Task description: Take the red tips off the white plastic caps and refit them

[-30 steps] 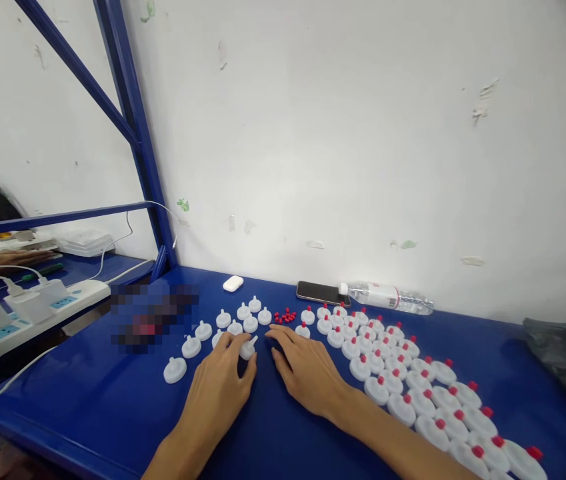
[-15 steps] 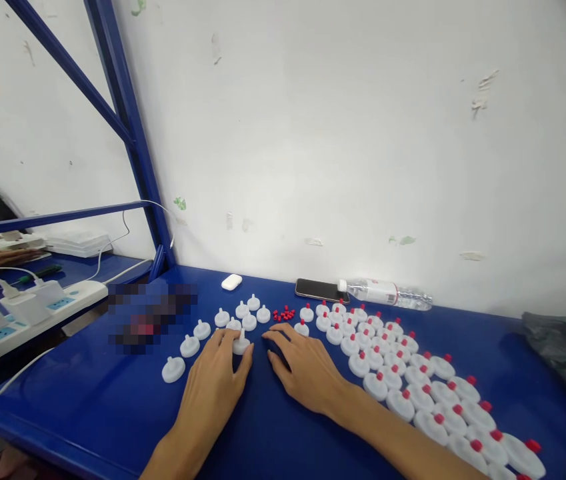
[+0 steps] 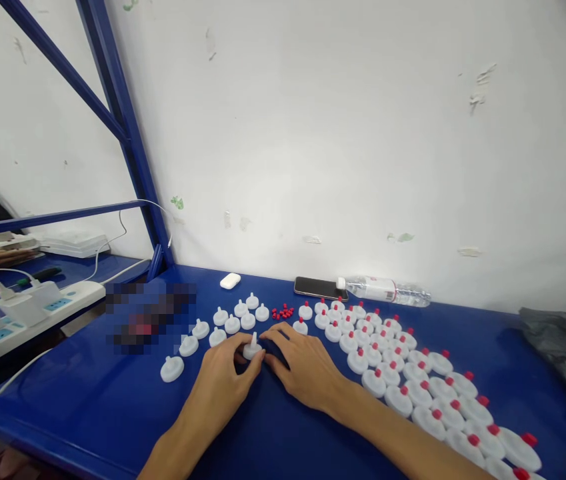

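Observation:
My left hand (image 3: 227, 373) grips a white round cap with a narrow spout (image 3: 253, 347) between thumb and fingers, just above or on the blue table. Close on its right is my right hand (image 3: 305, 363), its fingertips near that cap's edge; whether anything is between them is too small to tell. Several uncapped white spouted pieces (image 3: 189, 345) stand left of and behind my left hand. A small pile of red tips (image 3: 283, 312) lies behind my hands. Rows of white pieces with red tips (image 3: 399, 401) spread over the right side.
Along the wall lie a white case (image 3: 231, 281), a dark phone (image 3: 320, 288) and a clear plastic bottle (image 3: 380, 290). A power strip (image 3: 57, 303) with plugs is at the left, a blue metal frame (image 3: 137, 160) behind it. A grey plastic bag (image 3: 563, 343) sits at the right edge.
My left hand has moved right with a white spouted cap, closer to my right hand. My right hand has hardly moved. A spouted piece that my left hand covered now shows.

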{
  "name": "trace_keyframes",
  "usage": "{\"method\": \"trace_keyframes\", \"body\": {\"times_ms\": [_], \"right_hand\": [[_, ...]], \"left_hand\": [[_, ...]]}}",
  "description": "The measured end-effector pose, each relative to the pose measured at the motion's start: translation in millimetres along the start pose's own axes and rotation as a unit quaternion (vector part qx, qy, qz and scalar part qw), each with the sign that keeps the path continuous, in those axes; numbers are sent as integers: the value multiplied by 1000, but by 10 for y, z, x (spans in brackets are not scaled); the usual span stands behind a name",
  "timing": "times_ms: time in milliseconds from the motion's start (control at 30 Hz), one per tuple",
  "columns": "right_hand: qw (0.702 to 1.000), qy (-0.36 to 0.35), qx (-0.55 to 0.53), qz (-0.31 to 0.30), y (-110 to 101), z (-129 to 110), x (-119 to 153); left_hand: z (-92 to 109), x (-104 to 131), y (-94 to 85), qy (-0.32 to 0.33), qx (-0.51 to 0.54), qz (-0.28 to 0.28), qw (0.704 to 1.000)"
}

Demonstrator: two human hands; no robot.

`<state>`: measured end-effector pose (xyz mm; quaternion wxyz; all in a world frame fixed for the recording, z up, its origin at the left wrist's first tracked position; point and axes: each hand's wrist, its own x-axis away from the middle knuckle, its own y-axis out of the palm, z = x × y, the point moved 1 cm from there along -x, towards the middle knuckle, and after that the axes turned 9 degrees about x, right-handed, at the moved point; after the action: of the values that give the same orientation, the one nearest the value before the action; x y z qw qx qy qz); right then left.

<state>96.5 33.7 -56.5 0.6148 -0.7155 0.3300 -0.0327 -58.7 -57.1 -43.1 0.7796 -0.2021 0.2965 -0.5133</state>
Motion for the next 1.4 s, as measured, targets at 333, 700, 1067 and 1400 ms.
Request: {"method": "trace_keyframes", "body": {"times_ms": [333,700,1067,1400], "right_hand": [[999,11,-44,14,67,68,-27],[976,50,-204,60,17,102,-66],[903,103,-416,27,-27,96,-69],[903,94,-419,22,-60,45,-49]], "left_hand": [[-1,-1,-2,-60,212,-55,974],[-111,-8,5,-38,61,20,997],[-56,-8,25,2,41,-22,999],[31,10,-6,-115,331,-110,930]]}}
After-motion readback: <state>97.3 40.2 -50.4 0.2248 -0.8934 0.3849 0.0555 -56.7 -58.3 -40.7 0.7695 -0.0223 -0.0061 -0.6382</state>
